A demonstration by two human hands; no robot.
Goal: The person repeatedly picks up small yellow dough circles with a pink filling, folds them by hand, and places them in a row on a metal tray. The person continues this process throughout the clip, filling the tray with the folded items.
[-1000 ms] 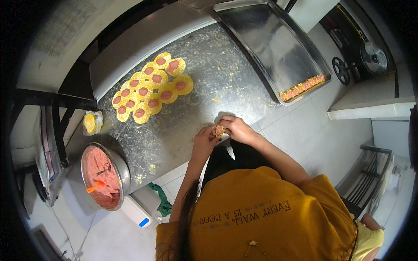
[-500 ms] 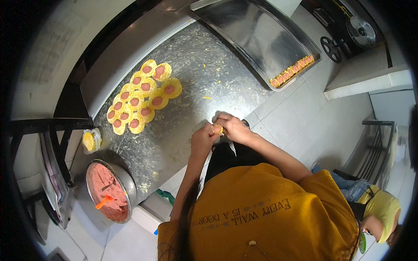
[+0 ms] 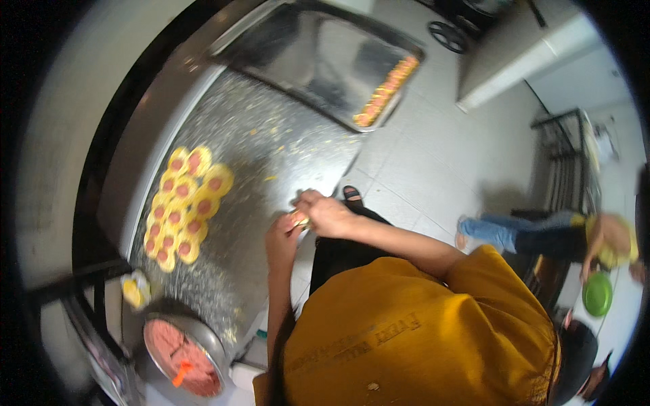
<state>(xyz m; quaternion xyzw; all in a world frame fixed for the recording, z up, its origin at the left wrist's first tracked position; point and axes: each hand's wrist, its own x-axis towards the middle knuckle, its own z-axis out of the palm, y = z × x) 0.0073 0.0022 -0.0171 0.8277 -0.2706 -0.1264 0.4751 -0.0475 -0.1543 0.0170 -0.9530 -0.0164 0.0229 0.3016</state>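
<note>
Close to the table's near edge, my left hand and my right hand meet around a small dumpling. It has a yellow wrapper with pink filling showing at the top. Fingers of both hands press on it from either side, partly hiding it. Left of my hands, several round yellow wrappers, each with a dab of pink filling, lie overlapping on the metal tabletop. A row of finished dumplings lines the right end of a large metal tray at the far side.
At lower left stands a steel bowl of pink meat filling with an orange-handled utensil in it. A clear bag with yellow wrappers sits beside it. At right another person holds a green round dish, near a dark rack.
The view has swung, so the tray, wrappers and bowl sit elsewhere in it. Both hands still hold the dumpling. The other person and the green dish show more fully.
</note>
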